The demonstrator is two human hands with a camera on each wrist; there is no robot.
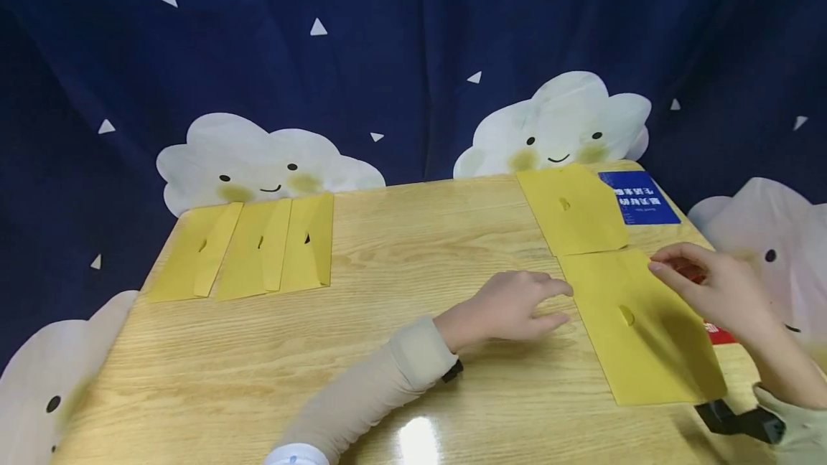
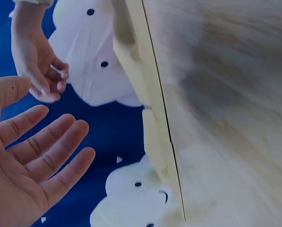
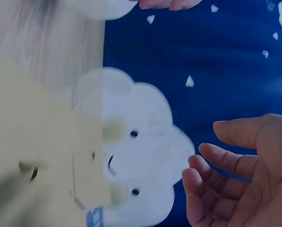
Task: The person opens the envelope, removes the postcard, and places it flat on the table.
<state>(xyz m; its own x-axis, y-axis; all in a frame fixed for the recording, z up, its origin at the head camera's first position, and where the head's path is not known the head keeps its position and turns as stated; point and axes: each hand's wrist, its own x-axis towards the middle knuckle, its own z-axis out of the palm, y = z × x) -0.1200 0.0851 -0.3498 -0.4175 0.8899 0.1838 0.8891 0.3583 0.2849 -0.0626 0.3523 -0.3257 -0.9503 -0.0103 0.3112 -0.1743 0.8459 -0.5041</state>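
Observation:
A yellow paper envelope (image 1: pixel 636 357) with a small half-round tab lies flat at the front right of the table. Beside its left edge is my left hand (image 1: pixel 510 307), thumb and fingers spread and nothing in them. My right hand (image 1: pixel 717 282) hovers by the envelope's upper right corner, casting a shadow on it. In the right wrist view the fingers of this hand (image 3: pixel 244 175) are loosely bent, with a gap to the thumb and nothing between. Something red (image 1: pixel 718 334) shows beside the envelope, partly hidden by the right hand.
Behind, another yellow envelope (image 1: pixel 571 210) meets the front one, with a blue printed card (image 1: pixel 638 197) by its right side. Several yellow envelopes (image 1: pixel 255 250) lie in a row at the back left of the wooden table (image 1: pixel 420 235). A dark blue curtain (image 1: pixel 400 56) with clouds hangs around it.

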